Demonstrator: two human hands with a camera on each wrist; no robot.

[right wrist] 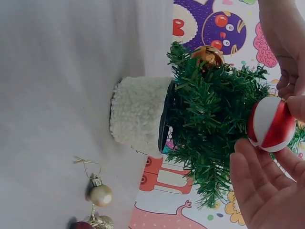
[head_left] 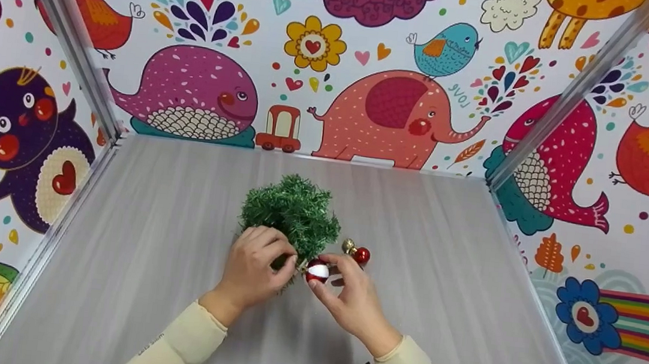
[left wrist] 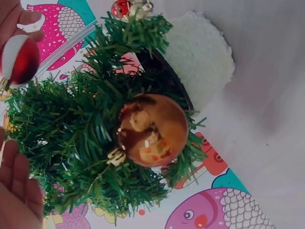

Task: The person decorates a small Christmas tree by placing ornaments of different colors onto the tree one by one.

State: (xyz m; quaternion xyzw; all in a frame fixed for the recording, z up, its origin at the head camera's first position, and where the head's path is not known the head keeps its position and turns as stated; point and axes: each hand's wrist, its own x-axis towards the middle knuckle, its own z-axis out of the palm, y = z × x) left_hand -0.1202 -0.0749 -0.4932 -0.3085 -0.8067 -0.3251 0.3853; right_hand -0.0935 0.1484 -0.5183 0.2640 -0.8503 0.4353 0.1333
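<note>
A small artificial Christmas tree (head_left: pixel 291 209) stands on the table, its white fuzzy pot (right wrist: pixel 140 114) showing in both wrist views. In front of it, my right hand (head_left: pixel 351 296) holds a shiny red-and-white bauble (head_left: pixel 317 271) between thumb and fingers. My left hand (head_left: pixel 259 262) is at the near left of the tree, thumb and forefinger pinched together at the bauble's gold cap and cord; its fingertips are partly hidden. A copper-gold bauble (left wrist: pixel 153 130) hangs among the branches, on the side seen by the left wrist camera.
Right of the tree lie more small baubles, including a gold one (head_left: pixel 348 245) and a red one (head_left: pixel 361 255). A gold bauble (right wrist: pixel 101 195) with a cord loop shows in the right wrist view. Cartoon-printed panels (head_left: pixel 201 96) with metal posts (head_left: pixel 575 94) edge the table.
</note>
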